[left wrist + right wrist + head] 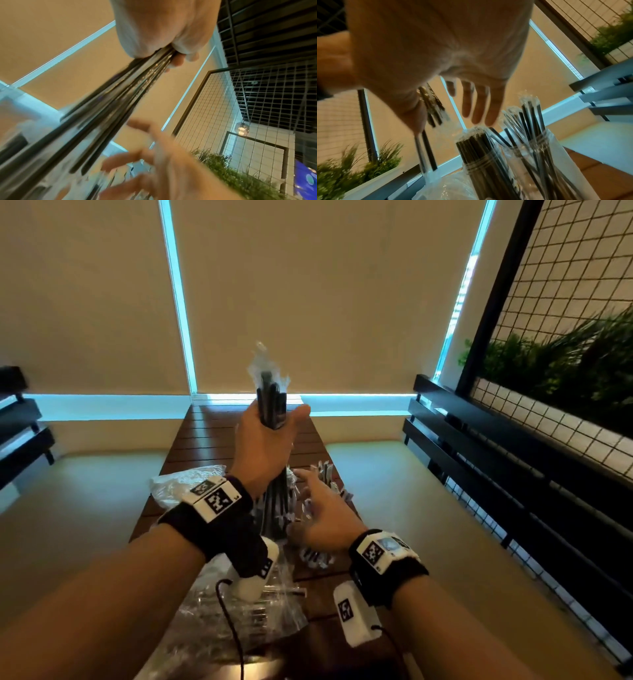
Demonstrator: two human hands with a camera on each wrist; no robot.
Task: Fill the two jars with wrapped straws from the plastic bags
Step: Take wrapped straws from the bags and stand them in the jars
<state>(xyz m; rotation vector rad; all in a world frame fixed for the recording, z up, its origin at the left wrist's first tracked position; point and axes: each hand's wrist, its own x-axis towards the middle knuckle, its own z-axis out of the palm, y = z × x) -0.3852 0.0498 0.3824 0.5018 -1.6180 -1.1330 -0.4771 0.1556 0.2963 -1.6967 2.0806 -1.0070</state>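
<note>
left hand (265, 440) fingers clamp upright straw bundle (272, 402); right hand (323, 517) fingers spread apart above jars (489, 174).

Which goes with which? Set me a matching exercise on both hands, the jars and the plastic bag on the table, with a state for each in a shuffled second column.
Column one:
1. left hand
2. right hand
3. jars
4. plastic bag

Column two:
A. lying crumpled on the table
B. open, fingers spread
C. holding upright black straws
D. gripping a raised bundle of straws

Pairs: 1-D, 2-B, 3-C, 4-A
</note>
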